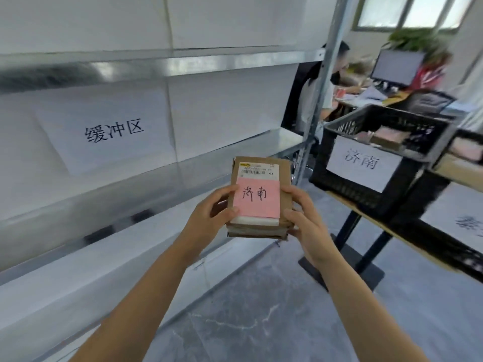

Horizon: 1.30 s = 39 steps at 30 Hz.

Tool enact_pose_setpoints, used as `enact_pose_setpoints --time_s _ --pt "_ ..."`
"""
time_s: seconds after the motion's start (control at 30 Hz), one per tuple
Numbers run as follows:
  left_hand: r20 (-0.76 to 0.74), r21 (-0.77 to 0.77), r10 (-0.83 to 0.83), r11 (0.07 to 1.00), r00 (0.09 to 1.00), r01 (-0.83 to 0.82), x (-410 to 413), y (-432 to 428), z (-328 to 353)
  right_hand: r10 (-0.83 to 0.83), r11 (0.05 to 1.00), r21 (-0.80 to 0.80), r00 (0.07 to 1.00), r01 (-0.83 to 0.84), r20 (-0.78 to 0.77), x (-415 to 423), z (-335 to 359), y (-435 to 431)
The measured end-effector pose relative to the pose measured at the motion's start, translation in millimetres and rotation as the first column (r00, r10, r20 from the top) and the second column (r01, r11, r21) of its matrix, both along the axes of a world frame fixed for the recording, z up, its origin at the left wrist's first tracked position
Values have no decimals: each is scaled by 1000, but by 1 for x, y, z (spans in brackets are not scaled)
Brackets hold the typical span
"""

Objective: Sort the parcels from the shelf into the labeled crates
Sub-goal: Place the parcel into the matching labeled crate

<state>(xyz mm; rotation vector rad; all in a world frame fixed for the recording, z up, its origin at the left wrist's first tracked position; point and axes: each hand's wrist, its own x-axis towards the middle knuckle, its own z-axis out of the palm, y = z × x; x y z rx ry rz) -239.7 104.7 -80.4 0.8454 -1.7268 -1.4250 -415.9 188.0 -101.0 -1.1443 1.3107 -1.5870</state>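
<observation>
Metal shelf [183,64], left, bears a sheet reading 缓冲区 [114,131]. Black crate [392,197], far right, carries a paper sign [362,163] reading 济南. Brown parcel [285,178] is in mid-air between them, lying flat, long axis near-to-far. Left hand [209,218] and right hand [305,218] clasp its sides, thumbs on top, fingers curled beneath. Pink note [257,197] on the parcel reads 济南. A barcode label [257,170] lies just beyond it.

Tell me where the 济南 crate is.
Head view, right side: the black crate with the 济南 sign stands just right of the shelf post, up and right of the parcel.
</observation>
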Motion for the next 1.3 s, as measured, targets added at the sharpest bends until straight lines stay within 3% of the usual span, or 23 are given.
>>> enact_pose_setpoints --time_s 0.37,0.57,0.7,1.0,1.17,1.3 --pt "-56 -18 -262 965 963 262 -204 9 -17 -225 974 -6 974 225 5 -178 -2 50" --pt "81 -107 -398 908 914 405 -281 2 -12 -350 936 -30 936 351 31 -240 -6 70" --pt "97 -181 -461 863 882 471 -333 -14 -4 -406 913 -32 914 406 3 -282 -2 65" --pt "-4 -209 -569 804 822 556 -468 -117 37 -476 879 -112 869 463 -137 -400 53 -26" --pt "107 -205 -585 778 804 594 -554 -196 58 -549 833 23 831 553 -90 -471 69 -105" --pt "241 -141 -648 713 723 686 -612 -245 41 -585 785 137 796 604 -156 -513 48 -152"
